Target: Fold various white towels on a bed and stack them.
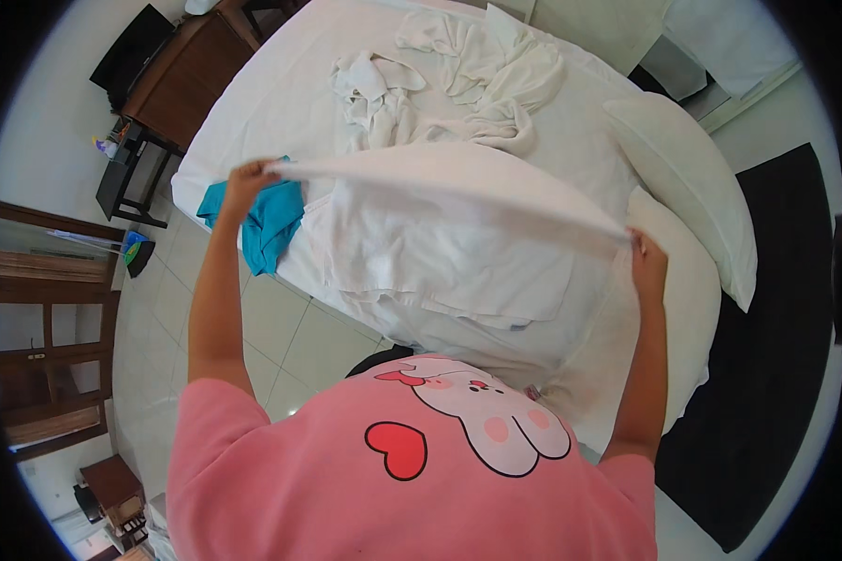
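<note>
Stretched wide between my two hands is a white cloth (pixel 456 175), its near edge blurred and its middle billowing upward over the bed. My left hand (pixel 251 181) grips one corner, above a crumpled teal cloth (pixel 270 228) at the bed's edge. The opposite corner is pinched in my right hand (pixel 647 259), beside the pillows on the right. Under the raised cloth, another white cloth (pixel 421 252) lies spread on the white-sheeted bed (pixel 266 105). Two bunched white cloths, one nearer the left (pixel 375 91) and one farther right (pixel 505 66), rest beyond it.
Two white pillows, an upper one (pixel 687 182) and a lower one (pixel 673 301), lie along the bed's right side, by a black headboard panel (pixel 765 336). A wooden desk (pixel 189 70) with a black screen (pixel 133 52) stands at upper left. A broom and dustpan (pixel 137 252) are on the tiled floor.
</note>
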`<state>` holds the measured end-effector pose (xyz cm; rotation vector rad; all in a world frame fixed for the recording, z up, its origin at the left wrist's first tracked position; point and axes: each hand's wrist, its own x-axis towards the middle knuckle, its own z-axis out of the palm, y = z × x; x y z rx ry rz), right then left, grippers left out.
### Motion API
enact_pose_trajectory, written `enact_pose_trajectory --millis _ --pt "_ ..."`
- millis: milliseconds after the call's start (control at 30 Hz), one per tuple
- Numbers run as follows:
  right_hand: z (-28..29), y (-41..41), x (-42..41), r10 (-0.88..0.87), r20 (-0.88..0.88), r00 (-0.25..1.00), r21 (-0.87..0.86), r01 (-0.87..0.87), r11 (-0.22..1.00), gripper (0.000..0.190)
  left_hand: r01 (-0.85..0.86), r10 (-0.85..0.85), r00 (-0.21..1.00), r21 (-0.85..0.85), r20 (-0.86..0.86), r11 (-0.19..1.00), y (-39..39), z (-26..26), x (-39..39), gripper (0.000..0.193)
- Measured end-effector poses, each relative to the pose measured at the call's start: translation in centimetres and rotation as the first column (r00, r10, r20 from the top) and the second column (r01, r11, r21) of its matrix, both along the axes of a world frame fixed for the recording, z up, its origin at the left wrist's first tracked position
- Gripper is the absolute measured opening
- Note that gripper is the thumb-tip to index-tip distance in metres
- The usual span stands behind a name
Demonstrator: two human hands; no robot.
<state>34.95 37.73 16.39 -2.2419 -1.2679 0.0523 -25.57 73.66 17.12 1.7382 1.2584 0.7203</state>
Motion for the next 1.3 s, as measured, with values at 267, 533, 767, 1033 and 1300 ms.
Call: enact_pose_trajectory --millis 267,533,767,1033,1300 --pt "-6.4 -7.2 -5.3 0.045 0.046 0.998 -0.148 -0.038 0.988 0.018 0.107 -0.158 0.977 -0.309 -0.145 0.945 -6.8 -7.0 -3.7 0.016" --pt "-6.9 -11.4 -8.3 0.085 0.087 0.993 -0.294 -0.056 0.954 0.02 0.107 -0.201 0.955 -0.379 -0.219 0.919 -10.8 -8.8 -7.0 0.018" --pt "-10.3 -8.7 -6.5 0.122 -0.148 0.981 -0.78 -0.192 0.596 0.026 0.414 -0.594 0.764 -0.515 -0.252 0.751 -7.0 -12.3 -4.7 0.032" --pt "-13.3 7.0 1.3 0.135 -0.047 0.99 -0.289 -0.143 0.947 0.046 0.459 -0.258 0.708 0.15 -0.657 0.876 2.7 -13.3 9.7 0.066" --pt "-14.6 18.2 -3.7 0.224 -0.184 0.957 -0.614 -0.29 0.734 0.052 0.663 -0.394 0.346 -0.075 -0.852 0.745 2.2 -16.4 20.2 0.079"
